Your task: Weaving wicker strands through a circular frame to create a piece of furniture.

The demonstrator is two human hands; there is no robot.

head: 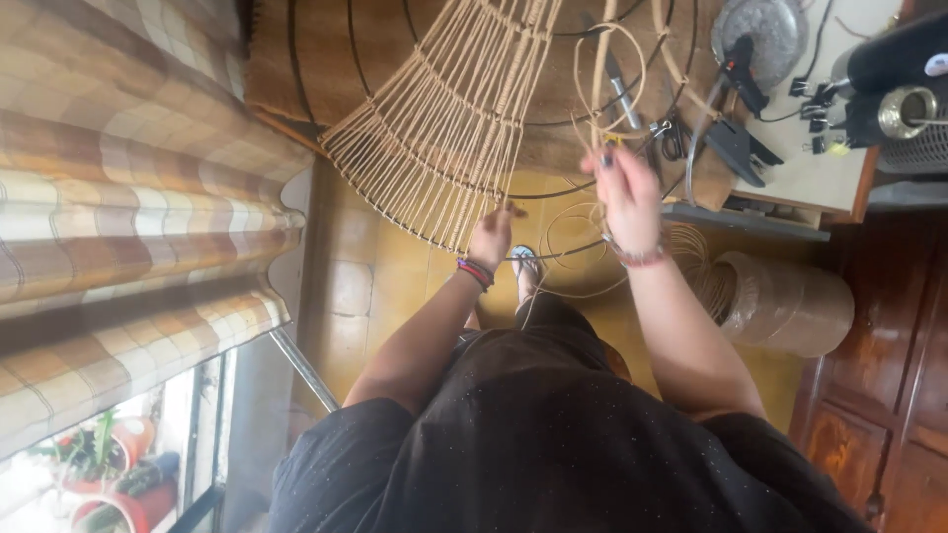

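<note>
Checked curtain (128,197) fills the left; mid-frame the left hand (491,235) pinches the woven frame (444,128) at its lower edge to steady it, while the right hand (626,192) grips a cord (604,74) taut. Spool (785,304) waits lower right.

A home room used as a craft corner for weaving

A checked fabric blind (138,217) hangs by a window with potted plants (109,474) outside, above a yellow tiled floor (385,276) and beside dark wooden cabinet doors (879,395). A wire frame strung with tan cord (444,128), a big roll of cord (780,301) and a cluttered table (810,168) with clips and tools show handwork done at home.
</note>
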